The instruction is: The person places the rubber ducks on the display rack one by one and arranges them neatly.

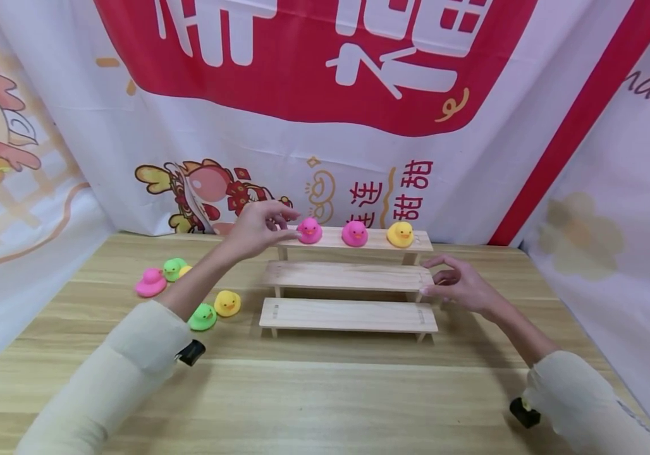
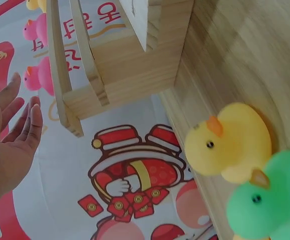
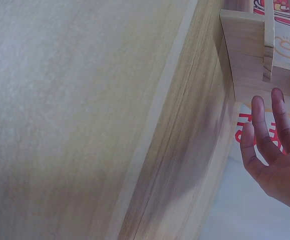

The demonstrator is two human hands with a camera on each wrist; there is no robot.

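Plainly, what matters most for us is the short sideways relation at the far side of the table (image 1: pixel 325 398): the nearest pink duck (image 1: pixel 310 231) sits just to the right of our left hand (image 1: pixel 259 227), near the left end of the top step (image 1: pixel 379 238) of the wooden stand (image 1: pixel 348 315). Our left hand grips nothing; its fingers are relaxed and parted, and we can't tell whether the thumb brushes the duck. The stand's long axis runs left to right, along the table's far edge, and the second pink duck (image 1: pixel 355 234) and a yellow duck (image 1: pixel 400 235) follow in that same line, apart from each other. Our right hand (image 1: pixel 461 287) is at the opposite end, where thumb and forefinger seem to pinch the right end of the middle step (image 1: pixel 348 276), the other fingers spread. Over toward the table's left edge lie the loose ducks (image 1: pixel 227 304), one half hidden by our forearm, all on our left hand's side, so we judge that hand the nearer one for them too.
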